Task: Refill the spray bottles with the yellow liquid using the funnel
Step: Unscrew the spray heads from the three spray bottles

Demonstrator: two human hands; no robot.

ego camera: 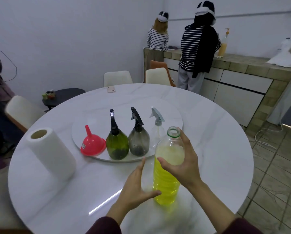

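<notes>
head view — funnel (92,144) beside green spray bottle (117,144).

A single head-worn wide-angle view looks forward and steeply down across the round white table (57,191), near the hands at the bottom edge, the far wall and kitchen counter (242,65) curving behind.

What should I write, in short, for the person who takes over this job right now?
Right hand: gripping the upper part of the uncapped bottle of yellow liquid, which stands on the table.
Left hand: open, thumb at the bottle's lower part.
On the turntable: red funnel mouth down, then green spray bottle, grey spray bottle and clear spray bottle, all with spray heads on.
Done: bottle opened.
Left: remove heads, place funnel, fill all three.
</notes>
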